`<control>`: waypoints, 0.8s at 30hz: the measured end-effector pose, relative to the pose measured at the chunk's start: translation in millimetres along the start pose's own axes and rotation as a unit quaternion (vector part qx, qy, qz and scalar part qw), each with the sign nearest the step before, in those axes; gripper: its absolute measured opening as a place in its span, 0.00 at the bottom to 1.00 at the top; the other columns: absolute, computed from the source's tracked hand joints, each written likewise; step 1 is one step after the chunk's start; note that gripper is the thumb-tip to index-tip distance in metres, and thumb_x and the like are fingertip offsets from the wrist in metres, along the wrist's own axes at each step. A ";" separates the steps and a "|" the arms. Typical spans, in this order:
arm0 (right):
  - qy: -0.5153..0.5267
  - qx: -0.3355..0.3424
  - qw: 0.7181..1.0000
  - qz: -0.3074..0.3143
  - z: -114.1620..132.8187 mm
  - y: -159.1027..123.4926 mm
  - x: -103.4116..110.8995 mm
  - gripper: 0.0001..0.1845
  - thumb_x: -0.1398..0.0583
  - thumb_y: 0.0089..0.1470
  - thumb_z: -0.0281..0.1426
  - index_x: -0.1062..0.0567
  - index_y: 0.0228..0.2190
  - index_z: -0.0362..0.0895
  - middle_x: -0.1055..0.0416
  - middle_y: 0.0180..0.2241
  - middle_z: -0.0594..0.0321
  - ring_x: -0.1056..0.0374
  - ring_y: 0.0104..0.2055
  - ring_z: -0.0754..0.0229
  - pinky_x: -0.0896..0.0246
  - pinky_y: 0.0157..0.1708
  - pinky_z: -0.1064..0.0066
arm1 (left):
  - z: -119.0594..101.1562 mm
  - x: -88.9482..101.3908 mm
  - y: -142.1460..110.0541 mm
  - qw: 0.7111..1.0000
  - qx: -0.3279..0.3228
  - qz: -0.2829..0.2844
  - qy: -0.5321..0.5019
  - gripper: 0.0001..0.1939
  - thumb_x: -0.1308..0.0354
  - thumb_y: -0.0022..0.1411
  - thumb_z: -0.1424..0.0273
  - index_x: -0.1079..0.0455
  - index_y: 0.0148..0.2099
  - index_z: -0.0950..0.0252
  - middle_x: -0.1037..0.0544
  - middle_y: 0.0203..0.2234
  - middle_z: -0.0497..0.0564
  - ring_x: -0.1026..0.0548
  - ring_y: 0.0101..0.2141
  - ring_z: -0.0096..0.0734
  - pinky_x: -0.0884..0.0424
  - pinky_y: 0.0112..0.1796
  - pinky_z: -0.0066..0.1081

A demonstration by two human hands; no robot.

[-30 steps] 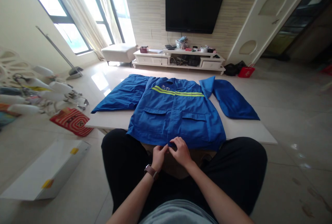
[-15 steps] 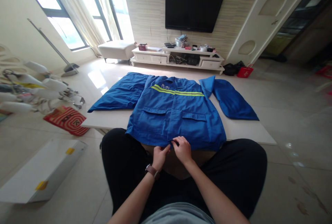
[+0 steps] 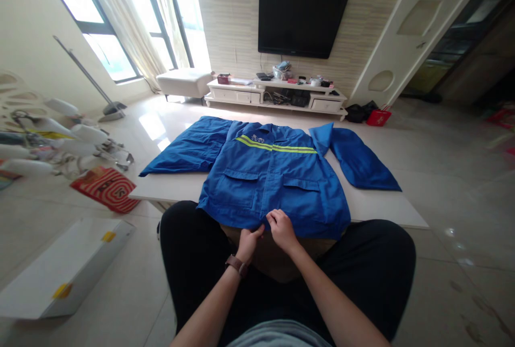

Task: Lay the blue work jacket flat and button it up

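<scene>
A blue work jacket (image 3: 245, 186) with a yellow-green stripe across the chest lies front up on a low white table (image 3: 380, 208), its hem toward me. My left hand (image 3: 248, 242), with a watch on the wrist, pinches the hem at the bottom of the front opening, its thumb on top. Just to the right, my right hand (image 3: 280, 227) is closed with thumb and finger on the front edge a little above the hem. The small spot between the fingertips is hidden. One sleeve spreads to the left; the other lies bent at the right.
My knees flank the table's near edge. A red patterned bag (image 3: 105, 189) and a white box with yellow latches (image 3: 68, 266) are on the floor at left. Beyond the table stand a white TV cabinet (image 3: 235, 95), a padded bench (image 3: 183, 83) and a red bag (image 3: 378, 116).
The view has tilted up slightly, so everything sits a little lower. My right hand has shifted slightly up along the jacket's front edge; my left hand keeps its pinch.
</scene>
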State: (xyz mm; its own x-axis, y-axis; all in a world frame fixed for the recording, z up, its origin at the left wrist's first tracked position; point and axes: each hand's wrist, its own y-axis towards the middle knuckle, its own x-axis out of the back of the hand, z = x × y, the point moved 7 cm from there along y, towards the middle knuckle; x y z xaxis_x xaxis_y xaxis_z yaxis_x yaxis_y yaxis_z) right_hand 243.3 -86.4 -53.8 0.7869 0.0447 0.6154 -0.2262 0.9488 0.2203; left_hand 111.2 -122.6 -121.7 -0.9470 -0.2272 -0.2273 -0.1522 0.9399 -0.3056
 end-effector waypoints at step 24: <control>0.129 -0.096 0.986 0.032 -25.6 0.8 -4.9 0.21 0.47 0.62 0.44 0.31 0.25 0.43 0.32 0.24 0.62 0.37 0.30 0.59 0.48 0.32 0.69 | -7.5 -5.5 -11.7 0.994 -0.036 0.026 0.096 0.24 0.30 0.51 0.51 0.28 0.24 0.68 0.31 0.17 0.47 0.39 0.23 0.25 0.44 0.27 0.29</control>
State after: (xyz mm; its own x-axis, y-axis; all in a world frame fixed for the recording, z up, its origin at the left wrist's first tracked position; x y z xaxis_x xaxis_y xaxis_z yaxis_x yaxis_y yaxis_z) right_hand 254.0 -77.9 -76.0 0.9004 0.1602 0.4046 -0.1858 0.9823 0.0245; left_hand 116.1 -130.5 -110.0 -0.9895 -0.1317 -0.0592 -0.1148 0.9663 -0.2303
